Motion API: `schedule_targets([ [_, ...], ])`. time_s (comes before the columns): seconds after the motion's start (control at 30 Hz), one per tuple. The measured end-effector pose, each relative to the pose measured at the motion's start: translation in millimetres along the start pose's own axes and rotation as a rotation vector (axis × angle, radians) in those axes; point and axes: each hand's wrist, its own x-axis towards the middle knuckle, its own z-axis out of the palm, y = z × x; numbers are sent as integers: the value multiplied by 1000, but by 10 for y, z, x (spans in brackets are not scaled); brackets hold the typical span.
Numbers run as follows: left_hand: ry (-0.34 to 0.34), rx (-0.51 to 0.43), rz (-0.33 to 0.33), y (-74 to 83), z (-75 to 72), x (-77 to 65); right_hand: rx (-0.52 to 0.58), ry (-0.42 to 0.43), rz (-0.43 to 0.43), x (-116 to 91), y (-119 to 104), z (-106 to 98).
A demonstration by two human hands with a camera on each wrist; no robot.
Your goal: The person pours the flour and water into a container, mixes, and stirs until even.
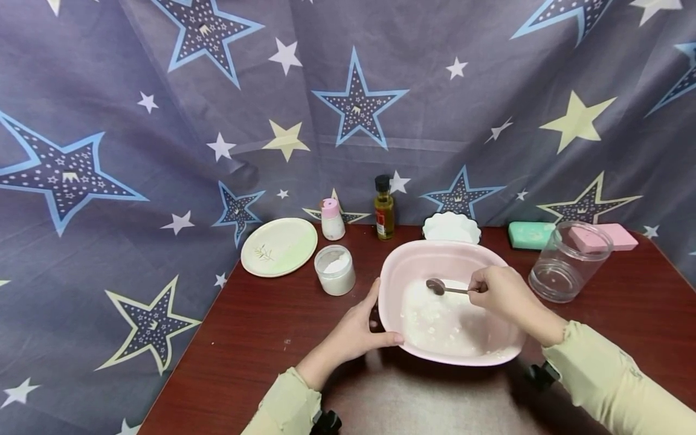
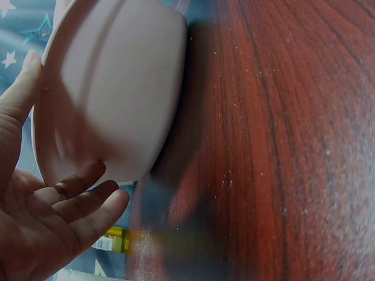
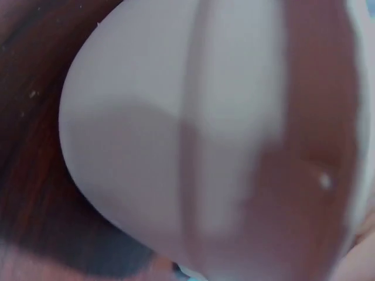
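A pink basin (image 1: pixel 388 284) stands on the table with white, lumpy, wet-looking stuff (image 1: pixel 429 320) across its bottom. My left hand (image 1: pixel 350 332) holds the basin at its left end, the thumb at the rim and the fingers against the outer wall, as the left wrist view also shows. Over the basin, my right hand (image 1: pixel 502 293) pinches the handle of a small dark spoon (image 1: pixel 435 286). The spoon's bowl points left, just above the white stuff; whether it touches is hard to tell. Mostly the basin's outer wall (image 3: pixel 135 146) fills the right wrist view.
Left of the basin are a jar of white powder (image 1: pixel 336 281), a plate (image 1: pixel 280 248) and a pink-capped shaker (image 1: pixel 332 220). Behind stand an oil bottle (image 1: pixel 384 214) and a white scalloped dish (image 1: pixel 451 228). On the right are a clear jar (image 1: pixel 565 266), a green block (image 1: pixel 528 235) and a pink block (image 1: pixel 622 237).
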Motion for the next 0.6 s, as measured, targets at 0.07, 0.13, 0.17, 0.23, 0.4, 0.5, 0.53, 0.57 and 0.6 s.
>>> schedule_targets([
  [0.07, -2, 0, -4, 2, -2, 0, -25, -1, 6, -15, 13, -30],
  [0.13, -3, -2, -8, 8, -1, -2, -49, -7, 8, -37, 27, -65],
  [0.17, -3, -4, -12, 10, 0, -2, -59, -12, 7, -49, 35, -82],
  [0.23, 0, -3, -10, 10, 3, -3, -74, -23, 7, -72, 39, -121],
  [0.4, 3, -12, -6, 6, 0, -4, -105, -64, -4, -121, 33, -218],
  [0.5, 0, -16, -5, 5, -2, 0, -127, -99, -13, -150, 32, -282],
  [0.53, -1, -17, -5, 4, -2, 1, -134, -111, -16, -160, 33, -306],
  [0.57, -2, -18, -5, 4, -2, 2, -138, -125, -18, -170, 36, -330],
  [0.6, -2, -19, -6, 3, -1, 3, -142, -138, -21, -180, 40, -354],
])
